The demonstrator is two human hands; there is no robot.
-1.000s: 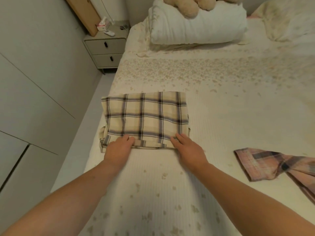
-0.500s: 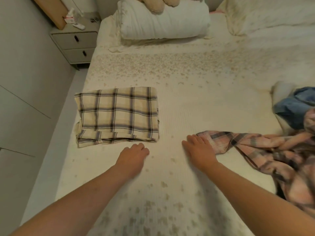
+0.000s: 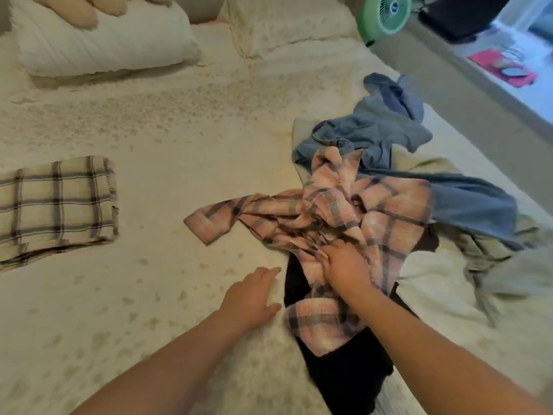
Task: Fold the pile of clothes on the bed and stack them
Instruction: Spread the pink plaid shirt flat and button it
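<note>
The pink shirt (image 3: pixel 353 217) is being gripped in the crumpled pile (image 3: pixel 398 187) toward the bed's (image 3: pixel 185 163) right side by the right hand (image 3: pixel 344 265), fingers curled into the cloth. The left hand (image 3: pixel 251 298) is being held flat, fingers relaxed, just beside a black garment (image 3: pixel 350 375). A folded cream shirt (image 3: pixel 57 202) is lying at the left edge.

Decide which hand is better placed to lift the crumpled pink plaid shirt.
Right. The right hand already rests on the crumpled pink plaid shirt; the left hand lies open on the cream bedspread beside it.
</note>
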